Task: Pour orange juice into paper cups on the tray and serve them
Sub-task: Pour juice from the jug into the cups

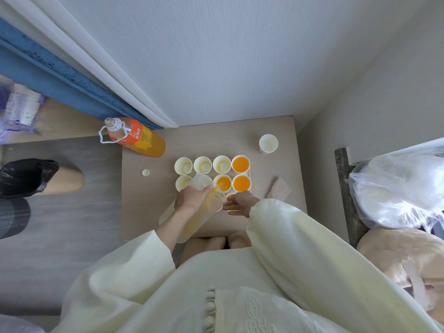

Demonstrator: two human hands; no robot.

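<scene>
Left hand (192, 198) clasps the clear pitcher (204, 212). The pitcher's long axis tilts from near-left to far-right, with its spout over a middle-row paper cup (224, 183) on the tray (250, 175). Right hand (240, 204) touches a near-row cup (230, 196); I cannot tell whether it grips the cup.

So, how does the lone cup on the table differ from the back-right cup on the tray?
The lone cup is empty; the back-right cup holds orange juice. The lone cup stands on the bare table, apart; the back-right cup sits in a row on the tray. Both are upright white paper cups.
</scene>
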